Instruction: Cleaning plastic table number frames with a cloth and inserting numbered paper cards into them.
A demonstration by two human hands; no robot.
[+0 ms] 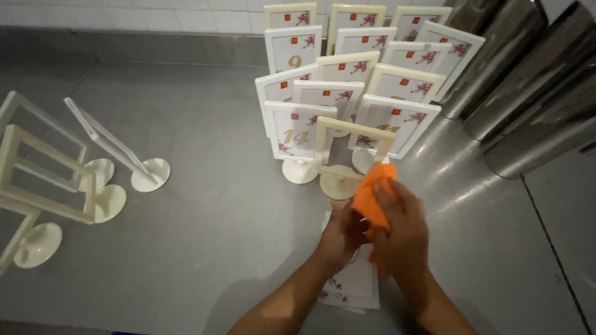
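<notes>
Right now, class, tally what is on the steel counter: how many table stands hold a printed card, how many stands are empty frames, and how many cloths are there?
Stands holding a card: 13
Empty stands: 5
Orange cloth: 1
Total: 19

A cluster of filled sign stands (354,80) sits at twelve o'clock on the steel counter (217,248). Empty stands (56,180) lie at nine o'clock. Both hands (left hand (341,232), right hand (403,229)) hold a cloth (372,195) above a stack of cards (357,282) at six o'clock.
</notes>
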